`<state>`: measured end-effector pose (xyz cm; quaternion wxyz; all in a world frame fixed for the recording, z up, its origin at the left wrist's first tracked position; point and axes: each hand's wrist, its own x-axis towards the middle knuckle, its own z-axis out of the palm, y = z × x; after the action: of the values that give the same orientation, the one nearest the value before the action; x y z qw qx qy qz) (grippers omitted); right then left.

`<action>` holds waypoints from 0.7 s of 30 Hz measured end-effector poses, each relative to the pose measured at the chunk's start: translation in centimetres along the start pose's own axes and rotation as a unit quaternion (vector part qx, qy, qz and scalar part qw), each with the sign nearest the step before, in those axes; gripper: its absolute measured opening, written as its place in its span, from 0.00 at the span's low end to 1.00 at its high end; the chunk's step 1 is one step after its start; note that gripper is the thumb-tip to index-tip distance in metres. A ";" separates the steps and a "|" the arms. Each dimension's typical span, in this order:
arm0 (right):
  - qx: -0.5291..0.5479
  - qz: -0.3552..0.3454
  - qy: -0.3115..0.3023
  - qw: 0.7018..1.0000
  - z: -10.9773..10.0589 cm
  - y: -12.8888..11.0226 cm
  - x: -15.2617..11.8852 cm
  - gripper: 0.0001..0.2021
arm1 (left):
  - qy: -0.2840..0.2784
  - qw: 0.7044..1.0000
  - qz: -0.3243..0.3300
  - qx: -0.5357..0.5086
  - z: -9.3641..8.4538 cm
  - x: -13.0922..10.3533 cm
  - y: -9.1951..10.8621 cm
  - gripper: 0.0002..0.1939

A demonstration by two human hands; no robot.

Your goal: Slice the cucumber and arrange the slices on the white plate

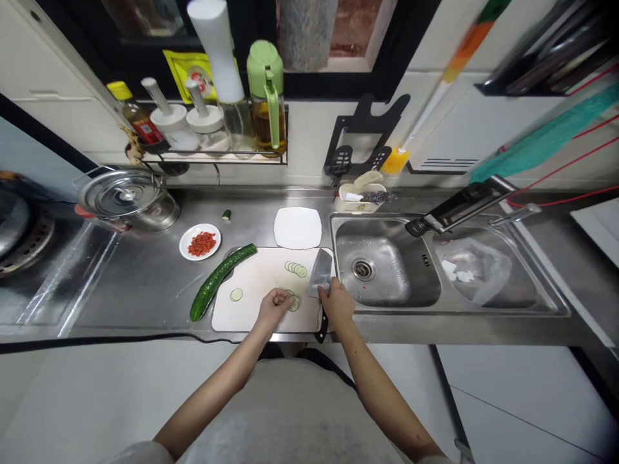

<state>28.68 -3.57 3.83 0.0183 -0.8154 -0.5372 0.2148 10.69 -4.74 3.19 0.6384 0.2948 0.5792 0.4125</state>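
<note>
My left hand (pixel 275 308) is closed, its fingertips pinched at the edge of pale green cucumber slices (pixel 293 304) over the white cutting board (pixel 256 312). On the board's right side, my right hand (pixel 336 301) is closed around the cleaver (pixel 320 270), near where blade and black handle meet. A short row of overlapping slices (pixel 296 269) lies left of the blade. Two slices (pixel 236 294) rest at the board's left. The long cucumber (pixel 217 283) lies across the board's left edge. Behind the board sits an empty white square plate (pixel 297 227).
A small plate of red pieces (pixel 200 242), a cucumber end (pixel 226 214) and a steel pot (pixel 128 200) are at the left. To the right is a double sink (pixel 387 258) with a faucet (pixel 459 206). Bottles (pixel 265 96) stand on a rack above.
</note>
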 end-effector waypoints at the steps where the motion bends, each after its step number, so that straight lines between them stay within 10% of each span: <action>1: 0.031 -0.017 0.017 0.999 -0.1 -0.1 -0.5 0.20 | 0.001 1.000 -0.014 -0.009 0.1 -0.1 0.2 0.24; 8: 0.382 -0.173 -0.088 0.904 1.4 -0.3 -5.9 0.14 | -0.085 0.989 -0.092 -0.080 1.7 -1.8 0.4 0.23; 21: 0.336 0.013 0.000 0.942 1.4 3.4 -12.0 0.18 | -0.268 0.957 -0.089 0.069 0.6 -3.7 -1.8 0.21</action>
<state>27.13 -15.90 5.69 0.2880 -0.7688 -0.4234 0.3831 11.62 -8.82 3.55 0.7822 0.3853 0.4380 0.2189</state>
